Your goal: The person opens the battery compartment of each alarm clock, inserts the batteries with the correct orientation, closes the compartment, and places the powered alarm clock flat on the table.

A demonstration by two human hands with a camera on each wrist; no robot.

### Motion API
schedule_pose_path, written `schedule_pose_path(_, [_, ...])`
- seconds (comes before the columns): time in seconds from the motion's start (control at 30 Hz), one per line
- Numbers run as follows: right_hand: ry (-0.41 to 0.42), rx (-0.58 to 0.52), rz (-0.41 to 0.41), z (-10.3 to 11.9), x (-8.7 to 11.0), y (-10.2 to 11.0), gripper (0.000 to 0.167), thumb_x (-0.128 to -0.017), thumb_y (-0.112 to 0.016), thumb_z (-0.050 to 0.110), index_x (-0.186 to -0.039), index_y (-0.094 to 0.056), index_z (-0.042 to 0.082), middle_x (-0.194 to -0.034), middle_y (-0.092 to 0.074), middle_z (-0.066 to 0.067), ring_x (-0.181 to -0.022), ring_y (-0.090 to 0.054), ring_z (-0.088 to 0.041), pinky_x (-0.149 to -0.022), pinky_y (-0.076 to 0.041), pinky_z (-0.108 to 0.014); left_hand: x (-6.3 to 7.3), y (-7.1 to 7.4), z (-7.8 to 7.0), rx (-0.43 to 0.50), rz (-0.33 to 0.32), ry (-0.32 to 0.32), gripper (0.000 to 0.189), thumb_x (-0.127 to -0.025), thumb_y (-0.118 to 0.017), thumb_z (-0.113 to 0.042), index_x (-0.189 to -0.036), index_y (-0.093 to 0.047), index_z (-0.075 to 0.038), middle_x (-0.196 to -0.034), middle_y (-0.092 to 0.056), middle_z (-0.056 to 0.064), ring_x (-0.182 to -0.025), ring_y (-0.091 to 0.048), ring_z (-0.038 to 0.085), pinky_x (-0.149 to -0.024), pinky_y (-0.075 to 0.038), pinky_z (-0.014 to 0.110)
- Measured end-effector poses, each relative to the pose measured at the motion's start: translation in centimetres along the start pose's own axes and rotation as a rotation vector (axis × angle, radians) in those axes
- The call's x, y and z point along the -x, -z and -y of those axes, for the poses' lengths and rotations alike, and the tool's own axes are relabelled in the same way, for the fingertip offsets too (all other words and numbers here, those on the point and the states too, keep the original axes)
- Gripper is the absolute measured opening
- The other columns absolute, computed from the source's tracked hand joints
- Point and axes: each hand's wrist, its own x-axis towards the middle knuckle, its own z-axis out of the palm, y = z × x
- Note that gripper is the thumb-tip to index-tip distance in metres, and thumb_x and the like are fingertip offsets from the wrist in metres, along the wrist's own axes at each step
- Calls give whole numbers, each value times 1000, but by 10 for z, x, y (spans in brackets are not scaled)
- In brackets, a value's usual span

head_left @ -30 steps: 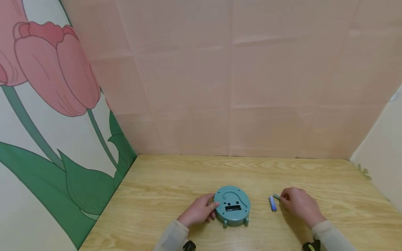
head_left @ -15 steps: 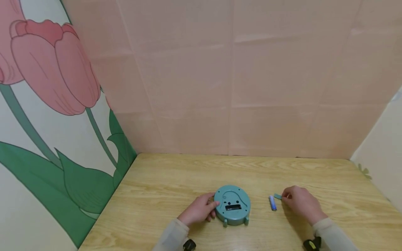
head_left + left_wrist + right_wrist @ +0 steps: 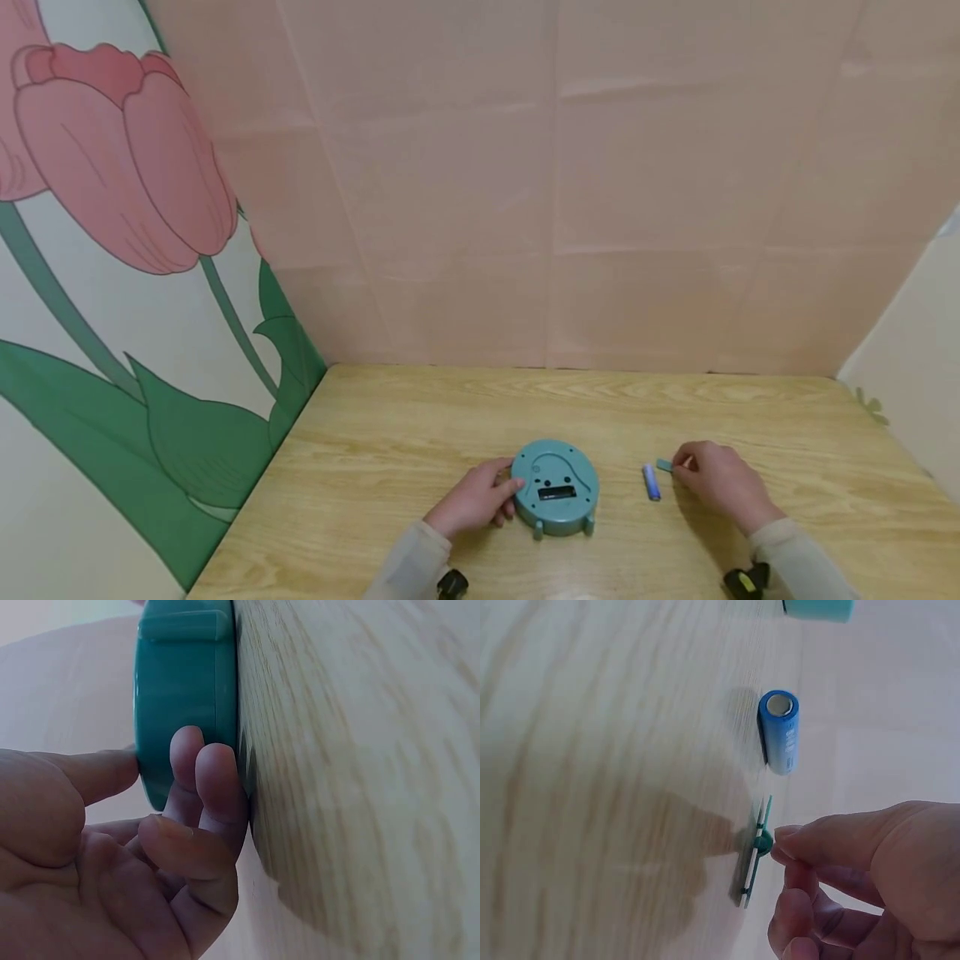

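A round teal clock lies back side up on the table, showing an uncovered dark battery slot and two small feet at its near edge. My left hand grips its left rim, thumb on the back and curled fingers against the side wall. To the right lies a blue battery. Beyond it my right hand pinches a small teal battery cover by its tab with thumb and forefinger. That cover stays close over the table, a short way from the battery in the right wrist view.
The wood-grain table meets a pink cloth backdrop at its far edge. A wall with painted tulips borders the left side, a pale wall the right. Black wrist cameras hang below the sleeves.
My right hand has shifted slightly right with the battery cover, which has turned a little and shows more of its flat side. My left hand and the clock keep their places.
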Motion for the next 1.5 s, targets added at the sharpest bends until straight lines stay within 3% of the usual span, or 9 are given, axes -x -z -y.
schedule_pose_path(0.3, [103, -24, -90, 17, 7, -6, 11, -91, -68, 19, -93, -72, 8, -76, -65, 1, -64, -54, -14, -54, -44, -32, 0, 1, -1, -15, -2, -2, 51, -104, -55, -28, -148, -46, -4, -78, -66, 10, -63, -60, 17, -59, -55, 33])
schedule_pose_path(0.8, [98, -57, -59, 33, 6, -19, 20, -93, -66, 21, -101, -71, 3, -76, -67, 1, -61, -55, -12, -52, -46, -31, 1, 1, -2, -13, -1, 11, 50, -104, -56, -29, -147, -47, -6, -78, -66, 10, -62, -58, 17, -57, -53, 33])
schedule_pose_path(1.5, [58, -45, 12, 45, 5, -27, 9, -90, -69, 17, -95, -68, 9, -76, -65, 0, -64, -55, -14, -53, -45, -32, 0, 1, 1, -19, 0, 0, 52, -104, -55, -29, -148, -45, -4, -75, -66, 8, -57, -54, 15, -53, -50, 30])
